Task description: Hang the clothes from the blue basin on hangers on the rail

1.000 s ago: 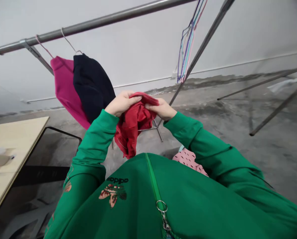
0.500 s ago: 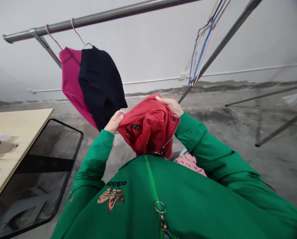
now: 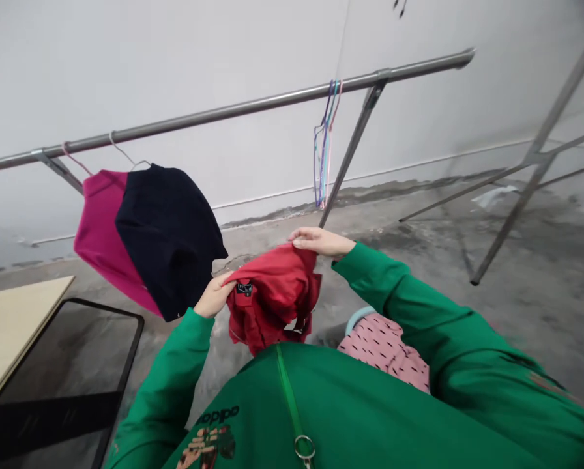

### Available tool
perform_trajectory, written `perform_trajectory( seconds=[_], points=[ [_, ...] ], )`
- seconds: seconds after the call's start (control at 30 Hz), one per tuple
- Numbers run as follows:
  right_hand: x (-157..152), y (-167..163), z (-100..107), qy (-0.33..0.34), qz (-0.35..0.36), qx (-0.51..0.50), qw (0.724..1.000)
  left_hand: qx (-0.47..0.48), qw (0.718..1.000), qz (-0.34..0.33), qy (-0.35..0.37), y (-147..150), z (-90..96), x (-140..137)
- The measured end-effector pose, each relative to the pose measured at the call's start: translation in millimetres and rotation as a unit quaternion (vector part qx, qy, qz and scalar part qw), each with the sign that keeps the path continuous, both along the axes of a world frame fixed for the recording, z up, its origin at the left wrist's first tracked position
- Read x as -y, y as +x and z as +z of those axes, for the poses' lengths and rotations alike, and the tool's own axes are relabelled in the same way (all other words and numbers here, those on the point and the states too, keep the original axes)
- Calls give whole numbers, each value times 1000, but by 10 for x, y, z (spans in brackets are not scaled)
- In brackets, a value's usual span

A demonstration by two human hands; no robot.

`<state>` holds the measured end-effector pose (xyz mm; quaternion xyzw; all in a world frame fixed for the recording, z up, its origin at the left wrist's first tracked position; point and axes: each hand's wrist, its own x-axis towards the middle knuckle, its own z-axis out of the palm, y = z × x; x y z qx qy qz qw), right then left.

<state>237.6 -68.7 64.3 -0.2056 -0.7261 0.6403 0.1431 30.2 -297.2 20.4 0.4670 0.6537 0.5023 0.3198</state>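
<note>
A crumpled red jacket point(image 3: 277, 286) hangs between my two hands in front of my chest, a dark label showing near its left side. My left hand point(image 3: 214, 294) is closed on its left edge, thumb on top. At the upper right edge, my right hand point(image 3: 321, 241) pinches the cloth between thumb and fingers. The jacket's lower part is hidden behind my green top. Just left of my left hand, a navy garment point(image 3: 169, 228) and a magenta garment point(image 3: 101, 221) hang on hangers.
A metal rail point(image 3: 223, 114) runs across the wall, with several thin coloured hangers point(image 3: 325, 156) toward its right end. Pink cloth with black marks point(image 3: 382, 345) lies low at my right, by a pale blue rim. A light wooden table point(image 3: 18, 319) and a black-framed panel point(image 3: 77, 365) are at left.
The view has tilted up and right, showing more of the rail. My hands have shifted their hold on the red jacket, whose label now shows while the zip edge no longer does.
</note>
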Motion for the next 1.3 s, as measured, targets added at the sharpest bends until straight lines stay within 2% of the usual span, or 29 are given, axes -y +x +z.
perform_trajectory(
  seconds=[0.03, 0.07, 0.13, 0.17, 0.23, 0.3, 0.43, 0.6, 0.73, 0.83, 0.93, 1.0, 1.03, 1.1, 1.17, 1.23, 1.3],
  points=[
    [-77, 33, 116, 125, -25, 26, 992, 37, 999, 2, -16, 44, 33, -3],
    [-164, 51, 256, 246, -71, 51, 965, 55, 998, 4, -33, 92, 65, -11],
    [-377, 28, 554, 429, -201, 94, 876, 51, 997, 11, -60, 186, 118, -37],
    [-503, -14, 686, 480, -265, 118, 828, 38, 997, 14, -68, 226, 138, -52],
    [-781, -138, 876, 523, -348, 171, 759, 13, 997, 21, -80, 286, 167, -75],
    [-1057, -272, 954, 535, -366, 231, 725, 4, 996, 28, -90, 315, 192, -73],
    [-1406, -400, 951, 527, -317, 345, 709, 6, 994, 38, -105, 294, 224, 1],
    [-1423, -284, 1057, 543, -320, 364, 686, 29, 989, 63, -127, 251, 197, 70],
    [-1360, -159, 1198, 535, -359, 304, 702, 57, 989, 54, -124, 263, 170, 21],
    [-1262, -6, 1130, 534, -386, 241, 713, 80, 988, 47, -121, 255, 172, -41],
    [-1022, 236, 762, 533, -389, 158, 734, 107, 987, 52, -110, 209, 196, -91],
    [-776, 402, 370, 497, -362, 65, 786, 122, 985, 57, -105, 166, 223, -126],
    [-637, 471, 160, 455, -353, 10, 817, 128, 984, 58, -105, 146, 238, -151],
    [-364, 570, -219, 317, -302, -82, 895, 142, 982, 52, -109, 110, 272, -227],
    [-142, 626, -469, 179, -273, -128, 937, 153, 981, 42, -113, 81, 307, -338],
    [-24, 674, -554, 74, -222, -115, 965, 158, 980, 43, -115, 47, 344, -468],
    [-32, 755, -509, -1, -134, -78, 988, 166, 978, 43, -119, 0, 390, -588]
  ],
)
